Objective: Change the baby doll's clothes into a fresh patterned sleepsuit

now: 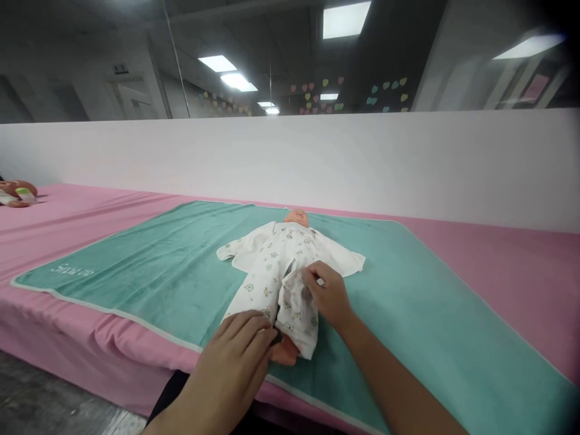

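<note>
A baby doll point(296, 217) lies on its back on a green blanket point(172, 260), head towards the wall. It wears a white baby outfit point(258, 287) with small printed figures, its sleeves spread out and its front parted along one leg. With bent fingers, my right hand point(330, 296) pinches the cloth at the upper right leg. My left hand point(242, 347) is closed over the lower left leg of the outfit; its fingertips are partly hidden. Beside those fingers shows a small dark thing point(276, 337) I cannot make out. An orange-toned doll foot point(285, 351) pokes out below the right leg.
Pink cloth point(90, 205) covers the raised surface under the blanket. Its front edge drops to a grey floor point(54, 399) at lower left. Another doll point(18, 190) lies at the far left. Behind stands a white low wall point(290, 157) with dark glass above.
</note>
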A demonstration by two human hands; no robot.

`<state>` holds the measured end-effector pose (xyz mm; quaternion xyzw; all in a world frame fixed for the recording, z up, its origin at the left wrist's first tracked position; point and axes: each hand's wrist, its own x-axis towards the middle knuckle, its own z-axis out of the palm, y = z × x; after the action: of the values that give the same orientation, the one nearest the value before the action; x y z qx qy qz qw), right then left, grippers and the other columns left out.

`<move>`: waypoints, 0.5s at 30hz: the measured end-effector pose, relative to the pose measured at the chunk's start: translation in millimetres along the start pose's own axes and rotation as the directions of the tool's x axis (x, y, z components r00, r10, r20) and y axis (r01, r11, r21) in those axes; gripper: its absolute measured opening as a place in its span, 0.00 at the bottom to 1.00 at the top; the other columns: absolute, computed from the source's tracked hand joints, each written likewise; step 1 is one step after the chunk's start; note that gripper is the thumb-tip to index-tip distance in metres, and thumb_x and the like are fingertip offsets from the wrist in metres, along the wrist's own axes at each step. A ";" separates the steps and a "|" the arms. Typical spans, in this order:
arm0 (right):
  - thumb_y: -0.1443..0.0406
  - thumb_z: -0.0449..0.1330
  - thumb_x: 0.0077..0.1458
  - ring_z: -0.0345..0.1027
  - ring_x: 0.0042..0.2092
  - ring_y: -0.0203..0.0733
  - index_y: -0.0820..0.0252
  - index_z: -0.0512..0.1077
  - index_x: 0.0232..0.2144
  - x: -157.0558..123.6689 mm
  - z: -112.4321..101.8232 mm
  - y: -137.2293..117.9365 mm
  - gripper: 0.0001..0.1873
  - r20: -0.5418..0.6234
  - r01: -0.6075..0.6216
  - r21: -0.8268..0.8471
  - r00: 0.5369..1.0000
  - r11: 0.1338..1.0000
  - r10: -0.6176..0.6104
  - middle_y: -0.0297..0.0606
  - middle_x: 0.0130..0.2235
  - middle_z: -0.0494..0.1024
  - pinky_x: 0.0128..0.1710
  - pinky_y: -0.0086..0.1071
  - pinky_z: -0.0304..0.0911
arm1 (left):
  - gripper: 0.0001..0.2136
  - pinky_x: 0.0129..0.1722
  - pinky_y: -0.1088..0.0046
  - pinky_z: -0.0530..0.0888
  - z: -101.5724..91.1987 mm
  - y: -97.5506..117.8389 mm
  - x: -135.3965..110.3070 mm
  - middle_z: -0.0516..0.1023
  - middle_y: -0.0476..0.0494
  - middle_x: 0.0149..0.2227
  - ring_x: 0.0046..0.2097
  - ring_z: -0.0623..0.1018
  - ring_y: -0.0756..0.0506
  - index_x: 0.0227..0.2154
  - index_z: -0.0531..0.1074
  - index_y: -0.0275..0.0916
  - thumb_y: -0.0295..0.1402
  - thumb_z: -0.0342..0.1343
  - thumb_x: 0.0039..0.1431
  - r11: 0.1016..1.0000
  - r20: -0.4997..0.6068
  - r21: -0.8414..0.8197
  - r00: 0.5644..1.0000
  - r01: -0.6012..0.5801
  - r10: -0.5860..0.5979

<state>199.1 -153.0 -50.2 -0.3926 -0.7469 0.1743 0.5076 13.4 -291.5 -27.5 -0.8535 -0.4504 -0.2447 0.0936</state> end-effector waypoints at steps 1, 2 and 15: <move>0.61 0.50 0.58 0.57 0.28 0.35 0.59 0.60 0.21 1.0 -1.3 3.6 0.15 -0.027 -0.027 -0.004 0.999 1.000 0.027 0.31 0.24 0.63 0.30 0.31 0.54 | 0.09 0.46 0.65 0.68 5.7 1.7 8.7 0.72 0.45 0.41 0.47 0.70 0.44 0.40 0.69 0.41 0.28 0.50 0.57 1.000 0.040 -0.019 0.999 0.022 -0.021; 0.60 0.50 0.57 0.56 0.28 0.35 0.59 0.61 0.21 2.0 -2.5 7.3 0.15 -0.045 -0.057 -0.007 0.997 0.998 0.057 0.31 0.23 0.63 0.29 0.30 0.54 | 0.08 0.46 0.63 0.67 11.3 3.6 16.0 0.72 0.45 0.41 0.46 0.69 0.43 0.39 0.68 0.41 0.30 0.52 0.56 0.999 0.074 -0.029 0.996 0.041 -0.039; 0.57 0.50 0.56 0.55 0.26 0.35 0.59 0.60 0.20 6.1 -0.4 24.7 0.17 -0.056 -0.108 -0.038 0.993 0.993 0.106 0.30 0.22 0.62 0.26 0.30 0.53 | 0.09 0.32 0.63 0.66 57.3 18.2 49.9 0.67 0.43 0.33 0.35 0.66 0.42 0.28 0.64 0.37 0.20 0.45 0.44 0.980 0.019 0.113 0.985 0.166 -0.169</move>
<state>208.5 -132.8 -62.6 -0.4468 -0.7143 0.1756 0.5092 71.0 -244.1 -50.9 -0.8094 -0.5349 -0.2142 0.1134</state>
